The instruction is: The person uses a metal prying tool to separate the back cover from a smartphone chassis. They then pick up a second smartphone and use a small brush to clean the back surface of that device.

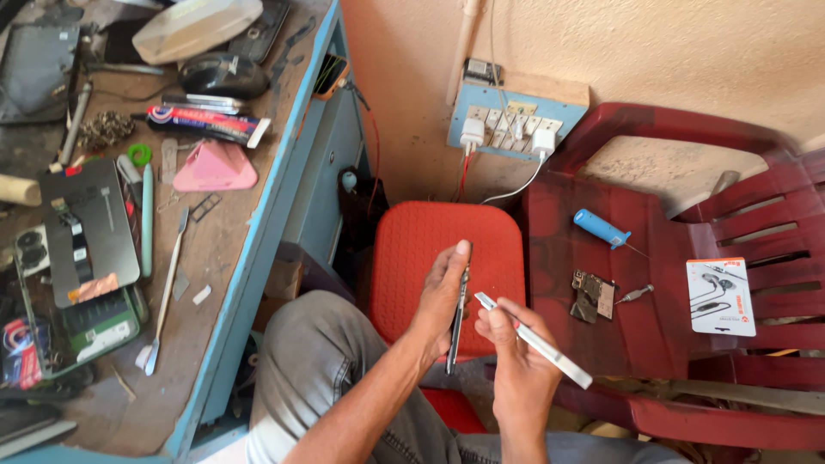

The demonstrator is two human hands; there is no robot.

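Note:
My left hand (440,292) grips a thin dark phone (460,314) edge-on, held upright over a red stool (412,241). My right hand (516,344) holds a flat silver blade tool (537,339), its tip pointing at the phone's edge and close to it. Both hands sit above my knees in grey trousers.
A blue-edged workbench (258,232) at left carries an opened phone (82,232), a spudger, a pink wedge and clutter. A dark red plastic chair (670,283) at right holds a blue screwdriver (601,228), small parts and an earphone packet (720,296). A wall socket panel (507,129) is behind.

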